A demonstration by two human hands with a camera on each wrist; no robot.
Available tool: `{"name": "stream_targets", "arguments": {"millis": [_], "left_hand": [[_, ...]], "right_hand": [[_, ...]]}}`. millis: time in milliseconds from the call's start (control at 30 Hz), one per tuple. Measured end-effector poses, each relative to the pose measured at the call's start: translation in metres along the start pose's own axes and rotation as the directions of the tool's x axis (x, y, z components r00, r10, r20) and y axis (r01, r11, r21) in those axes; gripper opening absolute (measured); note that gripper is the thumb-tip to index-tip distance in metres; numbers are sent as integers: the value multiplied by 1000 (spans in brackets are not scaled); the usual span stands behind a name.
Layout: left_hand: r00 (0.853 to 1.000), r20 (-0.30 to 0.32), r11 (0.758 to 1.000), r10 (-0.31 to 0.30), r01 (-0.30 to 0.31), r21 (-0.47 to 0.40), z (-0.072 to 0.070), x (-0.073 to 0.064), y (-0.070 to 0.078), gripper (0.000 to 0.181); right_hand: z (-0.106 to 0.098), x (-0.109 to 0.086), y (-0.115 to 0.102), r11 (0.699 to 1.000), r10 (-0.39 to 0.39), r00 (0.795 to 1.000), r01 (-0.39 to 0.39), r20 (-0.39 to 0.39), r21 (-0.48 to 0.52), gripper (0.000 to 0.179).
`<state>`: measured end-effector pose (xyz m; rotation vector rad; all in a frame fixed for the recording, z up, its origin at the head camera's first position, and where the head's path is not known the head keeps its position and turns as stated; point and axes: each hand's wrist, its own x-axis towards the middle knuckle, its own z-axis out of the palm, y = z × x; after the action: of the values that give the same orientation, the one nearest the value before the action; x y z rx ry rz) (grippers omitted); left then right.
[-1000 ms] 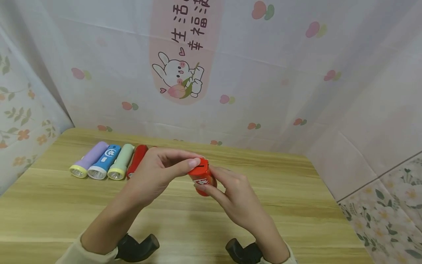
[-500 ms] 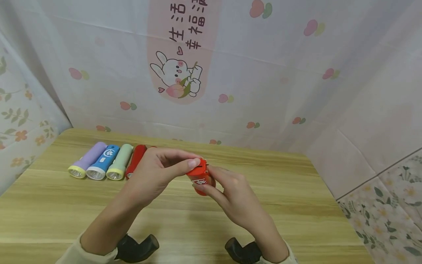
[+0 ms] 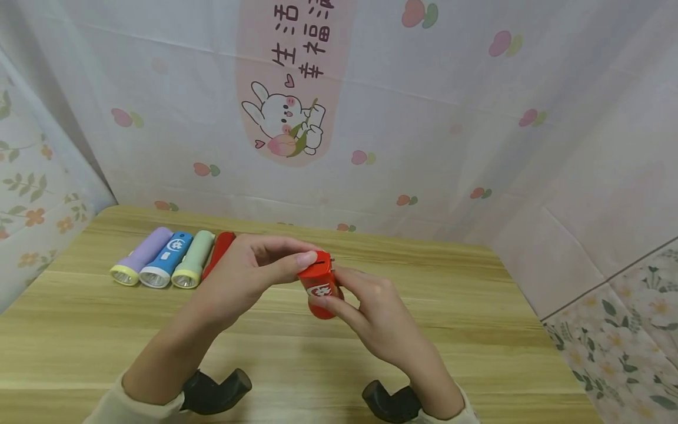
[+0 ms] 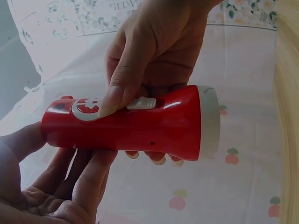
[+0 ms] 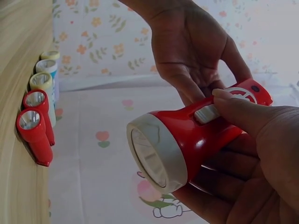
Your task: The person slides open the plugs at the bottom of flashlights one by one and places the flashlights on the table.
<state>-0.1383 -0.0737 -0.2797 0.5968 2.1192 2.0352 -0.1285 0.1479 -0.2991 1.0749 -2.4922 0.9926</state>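
Note:
A red flashlight [image 3: 318, 287] with a pale head ring [image 5: 156, 149], white slide switch [image 4: 141, 103] and round white emblem is held up in front of me, tail end upward in the head view. Two thin metal prongs [image 3: 333, 260] stick out at the right side of its tail. My right hand [image 3: 384, 318] grips the barrel, its thumb between switch and emblem, fingers wrapped beneath. My left hand [image 3: 249, 280] holds the tail end, thumb on the end face and fingers against the barrel's other side. The lamp end is hidden in the head view.
Flashlights lie in a row at the table's left back: lavender [image 3: 145, 252], blue [image 3: 168, 258], pale green [image 3: 196, 259] and red [image 3: 219, 248]. Another red one [image 5: 37, 135] shows in the right wrist view. A printed curtain [image 3: 434, 118] hangs behind the wooden table [image 3: 450, 335].
The metal prongs have come out from the flashlight's tail and stand further out now. The left hand and the tail have shifted slightly left and up; the right hand stays put.

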Motion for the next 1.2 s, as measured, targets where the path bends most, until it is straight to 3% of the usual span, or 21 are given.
{"name": "stream_targets", "arguments": {"millis": [400, 667, 1200], "left_hand": [[999, 51, 999, 14, -12, -37, -1, 1, -2, 28], [998, 49, 999, 35, -34, -22, -1, 1, -2, 24], [999, 33, 1000, 22, -22, 0, 1, 0, -2, 22]], "right_hand": [[0, 0, 1, 1000, -19, 1000, 19, 17, 4, 26], [-1, 0, -2, 999, 14, 999, -16, 39, 36, 25], [0, 0, -2, 998, 43, 997, -46, 67, 45, 21]]}}
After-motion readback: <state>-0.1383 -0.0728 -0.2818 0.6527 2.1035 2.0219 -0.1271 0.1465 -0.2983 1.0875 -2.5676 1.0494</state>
